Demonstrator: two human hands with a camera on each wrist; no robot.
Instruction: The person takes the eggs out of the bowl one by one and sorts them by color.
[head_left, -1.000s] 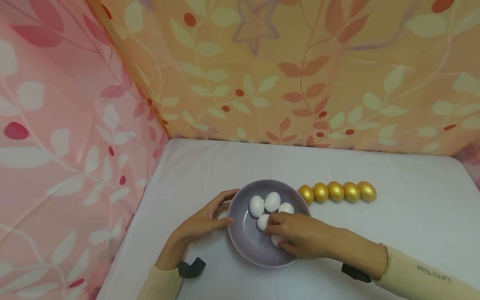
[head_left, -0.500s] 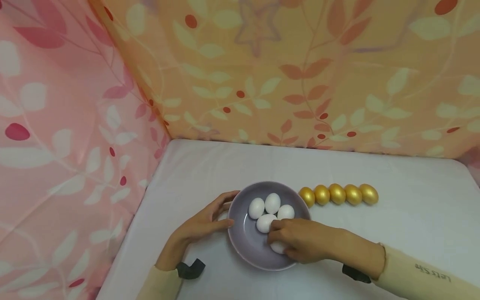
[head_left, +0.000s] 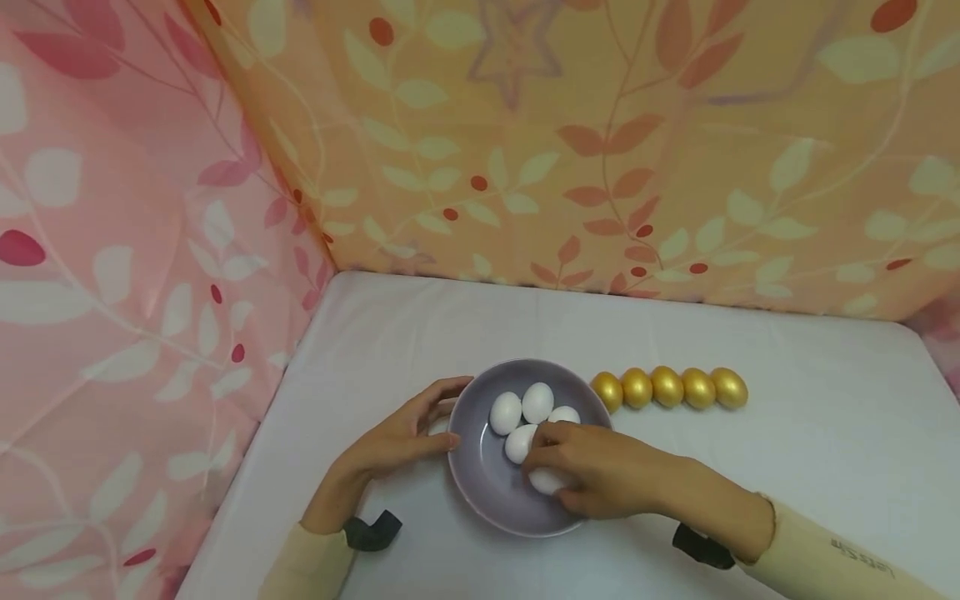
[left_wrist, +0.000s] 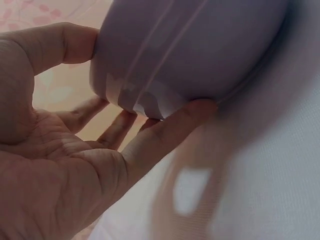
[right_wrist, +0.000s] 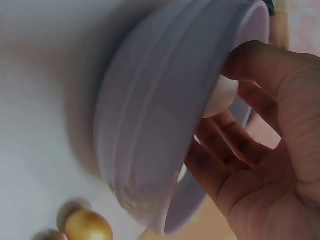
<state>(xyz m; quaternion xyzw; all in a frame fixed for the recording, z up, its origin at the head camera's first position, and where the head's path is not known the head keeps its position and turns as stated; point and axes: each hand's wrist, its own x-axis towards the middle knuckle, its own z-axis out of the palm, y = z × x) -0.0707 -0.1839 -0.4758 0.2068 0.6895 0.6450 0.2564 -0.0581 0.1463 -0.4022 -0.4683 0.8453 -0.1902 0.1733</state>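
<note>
My left hand (head_left: pixel 401 433) holds the outer left side of a purple-grey bowl (head_left: pixel 480 492), with the thumb at the rim and the other fingers spread lower along the wall. Inside the bowl, several white eggs lie close together. My right hand (head_left: pixel 600 467) reaches over the right rim, with thumb and fingers about the nearest white egg (head_left: pixel 547 481). Its fingertips are beside another white egg (head_left: pixel 519 444), which they partly cover. Farther back in the bowl are a white egg (head_left: pixel 506 413) and a second white egg (head_left: pixel 537 403). The right wrist view shows the gripped egg (right_wrist: pixel 222 97) behind the rim.
A row of several golden eggs (head_left: pixel 667 387) runs rightward from the bowl's back right side. White cloth (head_left: pixel 405 333) covers the table. Patterned fabric walls (head_left: pixel 525 167) stand behind it and on the left.
My right hand first shifted slightly toward the lower right, showing more of the white eggs, then returned up and left over them. The left hand stays at the bowl. The head view shifts slightly.
</note>
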